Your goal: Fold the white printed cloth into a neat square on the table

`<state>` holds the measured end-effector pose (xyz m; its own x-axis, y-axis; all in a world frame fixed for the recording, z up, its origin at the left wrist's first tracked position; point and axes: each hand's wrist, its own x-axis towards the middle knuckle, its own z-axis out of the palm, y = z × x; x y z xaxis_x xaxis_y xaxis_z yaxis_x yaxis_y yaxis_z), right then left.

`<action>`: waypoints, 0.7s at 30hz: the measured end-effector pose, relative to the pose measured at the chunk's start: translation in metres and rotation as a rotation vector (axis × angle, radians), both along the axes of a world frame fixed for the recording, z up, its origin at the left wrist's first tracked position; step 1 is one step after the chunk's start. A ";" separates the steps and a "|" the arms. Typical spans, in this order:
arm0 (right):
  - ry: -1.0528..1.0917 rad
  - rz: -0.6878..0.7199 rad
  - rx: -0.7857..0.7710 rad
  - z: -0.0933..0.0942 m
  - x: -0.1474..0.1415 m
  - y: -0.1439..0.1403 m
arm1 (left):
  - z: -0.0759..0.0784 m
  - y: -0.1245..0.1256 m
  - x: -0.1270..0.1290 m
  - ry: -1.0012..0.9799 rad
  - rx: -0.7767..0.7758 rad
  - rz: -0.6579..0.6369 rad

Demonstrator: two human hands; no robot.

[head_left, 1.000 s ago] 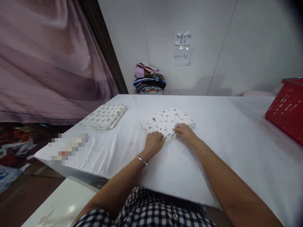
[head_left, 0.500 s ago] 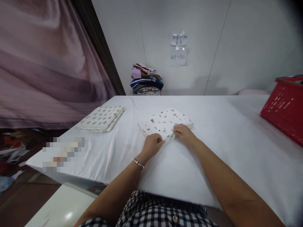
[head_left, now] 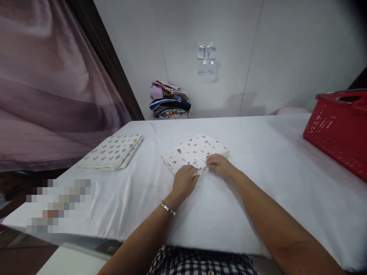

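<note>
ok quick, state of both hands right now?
Left hand: closed on the near edge of the middle folded cloth.
Right hand: closed on the same edge, farther right.

Soft light casts faint shadows on the wall; the upper-right corner darkens.

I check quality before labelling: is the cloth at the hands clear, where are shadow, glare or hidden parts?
Head view, centre: cloth fairly clear, smallest prints soft; head view, back: faint shadow on the wall; head view, left: sheen on the tablecloth, pixelated patch; head view, upper right: dark corner.
</note>
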<state>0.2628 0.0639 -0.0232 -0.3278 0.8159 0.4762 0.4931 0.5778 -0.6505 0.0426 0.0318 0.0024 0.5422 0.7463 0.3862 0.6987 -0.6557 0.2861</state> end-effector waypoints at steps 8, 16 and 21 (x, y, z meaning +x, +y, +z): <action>0.004 -0.097 0.067 0.003 0.004 -0.001 | -0.008 0.003 0.001 0.029 0.008 -0.019; -0.015 -0.410 0.114 -0.006 0.048 0.005 | -0.012 0.003 -0.001 0.019 0.030 -0.022; 0.146 -0.625 0.054 -0.021 0.067 0.011 | -0.013 0.003 0.000 0.017 0.026 -0.014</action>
<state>0.3298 0.0754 -0.0446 0.2729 0.8059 0.5254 0.6558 0.2437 -0.7145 0.0424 0.0349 -0.0106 0.5588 0.7285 0.3964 0.6943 -0.6723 0.2569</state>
